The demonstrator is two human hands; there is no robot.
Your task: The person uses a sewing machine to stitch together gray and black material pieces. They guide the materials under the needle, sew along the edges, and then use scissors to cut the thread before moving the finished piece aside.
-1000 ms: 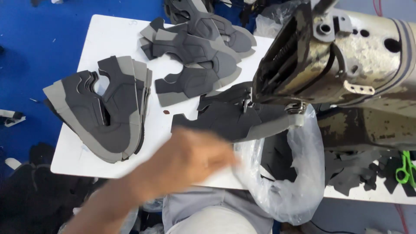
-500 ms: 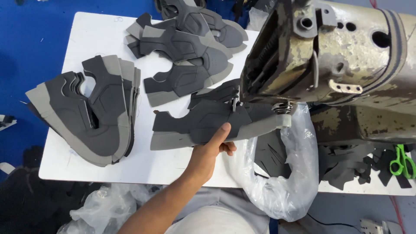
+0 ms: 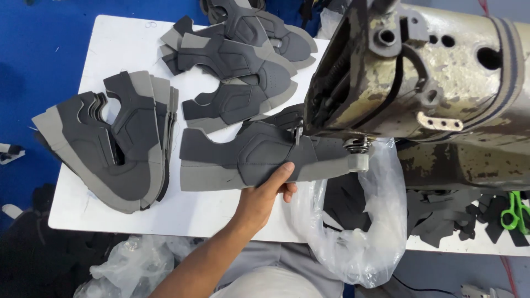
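Observation:
My left hand point(image 3: 264, 196) grips the near edge of a grey shoe upper piece point(image 3: 243, 157), thumb on top and fingers underneath. The piece has a dark grey overlay on a lighter grey base and lies flat on the white table point(image 3: 88, 66). Its right end sits under the presser foot point(image 3: 298, 135) of a worn sewing machine point(image 3: 419, 83). My right hand is out of sight.
A stack of similar grey uppers point(image 3: 110, 149) lies at the left, and several more point(image 3: 237, 60) are spread at the back. A clear plastic bag point(image 3: 359, 221) of dark cut pieces hangs off the table's front edge. Green scissors point(image 3: 513, 209) rest among scraps at right.
My left hand swept in from the lower left, took hold of the upper piece and now holds it steady at the machine. The view has shifted closer.

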